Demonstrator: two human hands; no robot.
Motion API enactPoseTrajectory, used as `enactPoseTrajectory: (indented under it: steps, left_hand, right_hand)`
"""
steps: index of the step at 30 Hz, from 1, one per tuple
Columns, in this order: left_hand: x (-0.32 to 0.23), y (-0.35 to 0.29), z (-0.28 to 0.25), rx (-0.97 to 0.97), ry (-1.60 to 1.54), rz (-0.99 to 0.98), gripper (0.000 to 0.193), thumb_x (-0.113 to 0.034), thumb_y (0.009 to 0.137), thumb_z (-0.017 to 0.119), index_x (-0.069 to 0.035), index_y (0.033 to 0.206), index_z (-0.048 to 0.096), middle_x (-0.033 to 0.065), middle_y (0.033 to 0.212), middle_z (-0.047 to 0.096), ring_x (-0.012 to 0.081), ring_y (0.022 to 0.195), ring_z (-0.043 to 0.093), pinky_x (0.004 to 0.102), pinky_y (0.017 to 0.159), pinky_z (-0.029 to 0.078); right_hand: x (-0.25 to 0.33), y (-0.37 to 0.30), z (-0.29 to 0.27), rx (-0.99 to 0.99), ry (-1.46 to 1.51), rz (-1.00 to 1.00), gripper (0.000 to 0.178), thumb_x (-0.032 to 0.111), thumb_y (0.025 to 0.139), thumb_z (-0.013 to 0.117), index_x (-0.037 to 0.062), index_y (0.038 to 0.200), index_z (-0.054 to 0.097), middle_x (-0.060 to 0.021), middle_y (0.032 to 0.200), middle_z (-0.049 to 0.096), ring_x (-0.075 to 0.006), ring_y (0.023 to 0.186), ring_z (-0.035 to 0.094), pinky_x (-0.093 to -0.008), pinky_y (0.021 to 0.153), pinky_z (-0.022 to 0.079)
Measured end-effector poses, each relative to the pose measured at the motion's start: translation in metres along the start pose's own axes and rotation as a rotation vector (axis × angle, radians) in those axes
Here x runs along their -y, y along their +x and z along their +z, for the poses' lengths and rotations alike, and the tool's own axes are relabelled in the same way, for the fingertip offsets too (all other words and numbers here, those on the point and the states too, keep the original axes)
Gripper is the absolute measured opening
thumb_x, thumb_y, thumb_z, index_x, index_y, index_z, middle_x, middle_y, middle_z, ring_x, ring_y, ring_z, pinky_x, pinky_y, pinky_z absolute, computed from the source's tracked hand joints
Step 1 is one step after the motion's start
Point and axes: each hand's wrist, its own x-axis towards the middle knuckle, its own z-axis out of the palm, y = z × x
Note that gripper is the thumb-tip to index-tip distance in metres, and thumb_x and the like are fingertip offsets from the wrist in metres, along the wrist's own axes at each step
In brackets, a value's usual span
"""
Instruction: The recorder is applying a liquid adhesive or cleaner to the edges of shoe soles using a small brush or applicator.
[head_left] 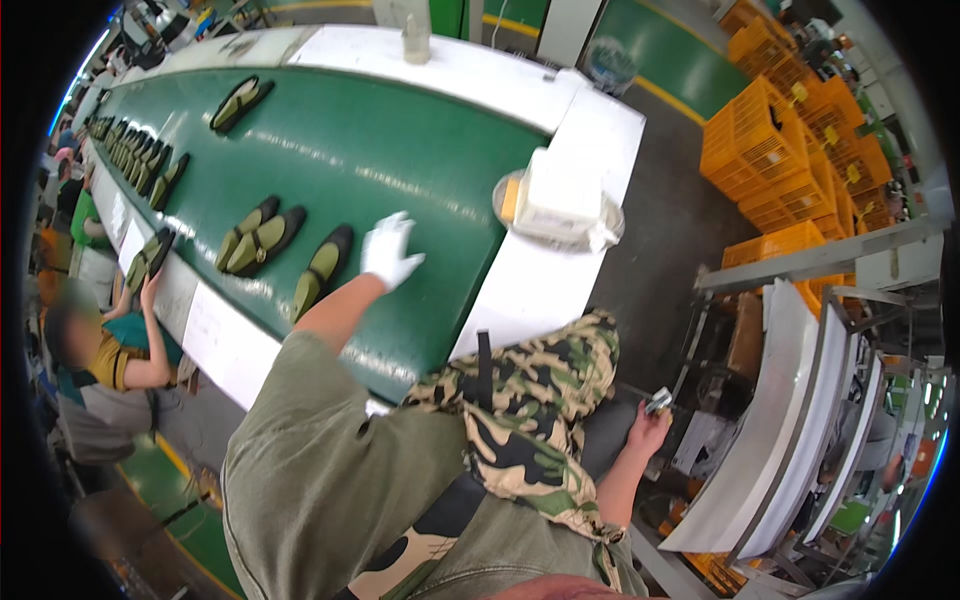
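My left hand (390, 253), in a white glove, reaches over the green conveyor belt (430, 160) with its fingers apart and nothing in them. Just left of it lies a dark shoe with an olive-green inside (322, 272). Two similar shoes rest side by side farther left, a black-rimmed one (275, 240) and its neighbour (240, 238). Low on my right side, away from the belt, my bare right hand (648, 430) is closed on a small silvery object (658, 401), too small to name.
A white box (562, 190) sits on a tray at the belt's right end. Orange crates (755, 145) are stacked at the far right, above a rack with white panels (765, 420). At left, a co-worker (130, 345) holds another shoe (148, 258). More shoes line the belt's far left.
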Motion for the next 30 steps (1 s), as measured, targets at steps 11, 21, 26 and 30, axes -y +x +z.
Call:
enactPoseTrajectory:
  steps: [11,21,26,30]
  left_hand:
    - [0.153,-0.037,-0.036,0.651,0.099,-0.83,0.089,-0.059,0.06,0.086,0.004,0.119,0.066,0.0196,0.126,0.066,0.0291,0.117,0.064,0.0362,0.099,0.051]
    - [0.155,-0.022,-0.041,0.822,0.195,-0.661,0.075,-0.052,0.061,0.087,-0.002,0.115,0.071,0.0178,0.122,0.068,0.0289,0.115,0.065,0.0363,0.097,0.052]
    - [0.143,-0.037,-0.045,0.822,0.233,-0.685,0.073,-0.049,0.061,0.088,-0.003,0.115,0.071,0.0166,0.122,0.068,0.0286,0.114,0.065,0.036,0.098,0.051]
    - [0.135,-0.036,-0.033,0.854,0.298,-0.586,0.08,-0.055,0.056,0.088,0.0,0.112,0.071,0.0202,0.118,0.069,0.0302,0.111,0.066,0.0358,0.096,0.052]
  right_hand:
    - [0.0,0.02,-0.008,-0.111,-0.109,0.017,0.018,0.023,0.097,0.063,0.0129,0.111,0.06,-0.005,0.104,0.065,-0.0236,0.094,0.061,-0.0543,0.089,0.05]
    - [-0.001,0.029,0.047,-0.148,-0.161,0.042,0.023,0.034,0.095,0.066,0.0158,0.108,0.06,-0.0023,0.1,0.061,-0.0215,0.093,0.057,-0.0498,0.091,0.045]
    - [-0.001,0.03,0.057,-0.111,-0.132,0.03,0.025,0.032,0.094,0.068,0.0151,0.11,0.06,-0.0034,0.104,0.061,-0.0221,0.096,0.057,-0.0497,0.091,0.045]
    - [0.001,0.039,0.056,-0.051,-0.158,0.088,0.025,0.029,0.095,0.064,0.0154,0.116,0.06,-0.0029,0.113,0.064,-0.0211,0.102,0.06,-0.0499,0.093,0.045]
